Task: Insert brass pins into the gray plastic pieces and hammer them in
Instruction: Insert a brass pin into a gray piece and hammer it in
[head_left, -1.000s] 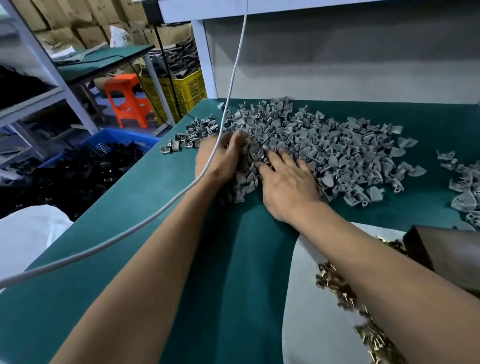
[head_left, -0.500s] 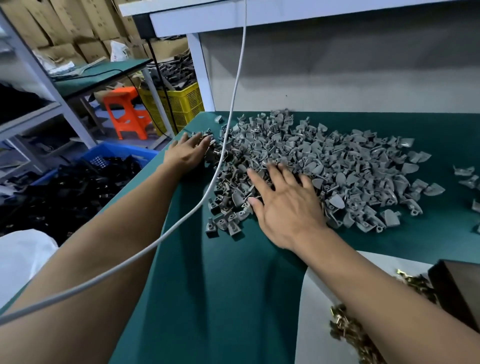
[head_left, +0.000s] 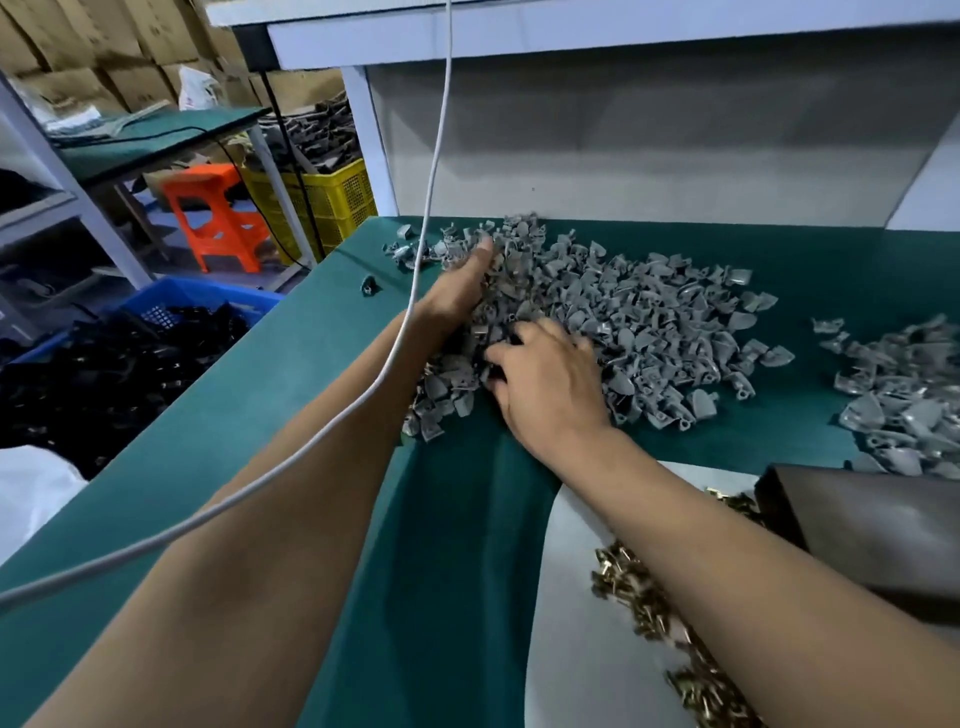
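Small gray plastic pieces (head_left: 623, 312), curved and matte, lie heaped. Left hand (head_left: 462, 291) presses flat; right hand (head_left: 545, 379) grips some.

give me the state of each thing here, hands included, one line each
left hand: fingers straight, pressed against the far left side of the pile
right hand: fingers curled into the near edge of the pile
gray plastic pieces: loose heap on the green mat
brass pins: loose, scattered on the white sheet
white sheet: flat on the mat
white cable: hanging slack across the left forearm
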